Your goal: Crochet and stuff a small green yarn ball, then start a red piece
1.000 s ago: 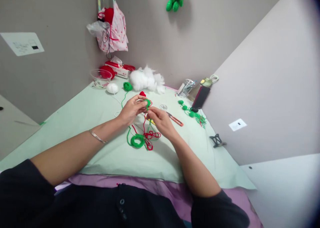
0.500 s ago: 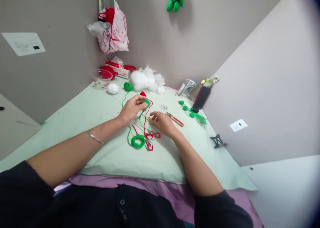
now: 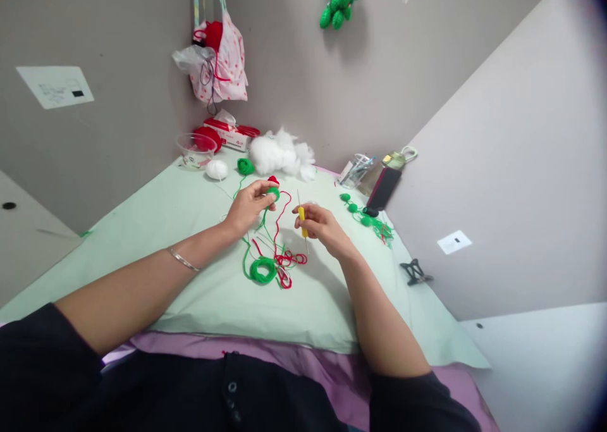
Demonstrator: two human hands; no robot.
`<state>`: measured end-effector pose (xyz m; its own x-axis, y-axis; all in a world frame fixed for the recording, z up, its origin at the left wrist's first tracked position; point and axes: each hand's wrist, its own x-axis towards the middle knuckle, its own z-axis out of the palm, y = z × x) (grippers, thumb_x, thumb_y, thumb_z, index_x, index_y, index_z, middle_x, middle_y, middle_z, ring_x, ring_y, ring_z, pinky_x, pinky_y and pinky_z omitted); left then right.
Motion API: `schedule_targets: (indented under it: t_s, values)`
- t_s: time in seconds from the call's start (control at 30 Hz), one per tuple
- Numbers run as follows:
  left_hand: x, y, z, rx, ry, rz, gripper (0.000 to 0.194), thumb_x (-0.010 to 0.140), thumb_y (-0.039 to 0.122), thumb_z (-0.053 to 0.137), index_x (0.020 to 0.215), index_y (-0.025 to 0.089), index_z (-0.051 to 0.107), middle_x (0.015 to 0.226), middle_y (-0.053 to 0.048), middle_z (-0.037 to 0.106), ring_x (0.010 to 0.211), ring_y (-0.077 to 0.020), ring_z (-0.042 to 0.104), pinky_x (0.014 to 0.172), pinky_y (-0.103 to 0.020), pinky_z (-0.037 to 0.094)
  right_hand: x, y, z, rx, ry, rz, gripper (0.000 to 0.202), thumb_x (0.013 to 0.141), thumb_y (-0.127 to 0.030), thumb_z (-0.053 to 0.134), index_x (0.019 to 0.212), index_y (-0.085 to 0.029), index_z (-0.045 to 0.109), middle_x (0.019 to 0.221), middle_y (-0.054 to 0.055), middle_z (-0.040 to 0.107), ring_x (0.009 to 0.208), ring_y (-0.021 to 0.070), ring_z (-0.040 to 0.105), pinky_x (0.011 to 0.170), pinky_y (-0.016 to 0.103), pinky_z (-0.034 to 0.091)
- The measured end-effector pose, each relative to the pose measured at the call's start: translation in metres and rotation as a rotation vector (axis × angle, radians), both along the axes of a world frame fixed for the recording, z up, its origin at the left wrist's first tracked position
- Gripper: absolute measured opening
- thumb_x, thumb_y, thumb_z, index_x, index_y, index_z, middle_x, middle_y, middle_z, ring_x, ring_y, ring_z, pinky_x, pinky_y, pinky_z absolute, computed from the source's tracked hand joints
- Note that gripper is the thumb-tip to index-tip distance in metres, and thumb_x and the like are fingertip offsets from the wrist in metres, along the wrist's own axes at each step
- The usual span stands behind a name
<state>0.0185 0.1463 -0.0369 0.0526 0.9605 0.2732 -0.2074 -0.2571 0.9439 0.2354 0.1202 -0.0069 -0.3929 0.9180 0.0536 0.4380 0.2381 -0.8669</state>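
Observation:
Between the thumb and fingers of my left hand (image 3: 250, 207) is a small green crochet piece (image 3: 273, 193), with a green strand hanging below it. A bit of red yarn (image 3: 273, 180) shows just beyond those fingers. My right hand (image 3: 323, 226) is closed on a crochet hook (image 3: 303, 222) with a yellow handle and thin metal ends, held upright a little to the right of the crochet piece and apart from it. Below the hands, a coil of green yarn (image 3: 262, 271) lies on the table beside loops of red yarn (image 3: 286, 274) and thin loose strands.
White stuffing (image 3: 279, 154), a green yarn ball (image 3: 245, 166), a white yarn ball (image 3: 217, 169) and a clear bowl (image 3: 195, 150) stand at the back. To the right are small green crochet pieces (image 3: 352, 208), a phone (image 3: 384, 188), a pen holder (image 3: 355, 171) and a black claw clip (image 3: 414, 272).
My right hand has picked up the yellow crochet hook from the table and raised it, moving slightly right. My left hand keeps hold of the green crochet piece, nearly in place.

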Motion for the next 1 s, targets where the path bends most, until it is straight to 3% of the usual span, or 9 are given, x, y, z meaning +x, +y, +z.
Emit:
schedule_targets:
  t_s: [0.17,0.3,0.53,0.77,1.0]
  values:
    - [0.001,-0.004,0.001,0.004,0.045,-0.027,0.036,0.08,0.034,0.077,0.11,0.017,0.07,0.098,-0.003,0.071,0.068,-0.0136,0.069,0.079,-0.034,0.057,-0.01,-0.011,0.005,-0.105,0.213,0.086,0.034,0.096,-0.046,0.053,0.111,-0.018,0.067,0.067,-0.005,0.046,0.056,0.0091,0.034,0.052,0.024,0.026]
    - [0.003,-0.009,0.003,0.013,0.06,-0.076,0.04,0.083,0.039,0.074,0.115,0.017,0.069,0.101,-0.005,0.072,0.08,-0.0194,0.076,0.085,-0.038,0.059,-0.016,-0.016,0.007,-0.166,0.329,0.108,0.034,0.096,-0.048,0.058,0.109,-0.018,0.068,0.061,-0.008,0.035,0.054,0.0091,0.027,0.05,0.024,0.021]
    - [0.005,-0.012,0.005,0.051,0.085,-0.073,0.036,0.081,0.036,0.076,0.112,0.018,0.07,0.107,-0.006,0.073,0.076,-0.0178,0.075,0.082,-0.035,0.057,-0.016,-0.017,0.011,-0.254,0.393,0.137,0.03,0.095,-0.045,0.059,0.107,-0.019,0.068,0.059,-0.009,0.032,0.053,0.0091,0.022,0.05,0.024,0.018]
    - [0.006,-0.012,0.003,0.086,0.108,-0.085,0.036,0.083,0.033,0.073,0.115,0.016,0.07,0.08,-0.002,0.072,0.074,-0.0182,0.071,0.078,-0.034,0.054,-0.019,-0.017,0.009,-0.331,0.406,0.132,0.03,0.093,-0.044,0.061,0.105,-0.017,0.069,0.056,-0.009,0.03,0.051,0.0083,0.019,0.049,0.024,0.015]
    - [0.006,-0.014,0.004,0.106,0.154,-0.054,0.034,0.081,0.029,0.074,0.113,0.017,0.071,0.091,-0.003,0.073,0.074,-0.0167,0.069,0.075,-0.032,0.052,-0.018,-0.015,0.009,-0.381,0.463,0.129,0.03,0.093,-0.044,0.063,0.104,-0.017,0.069,0.053,-0.011,0.029,0.05,0.0075,0.015,0.047,0.023,0.014]
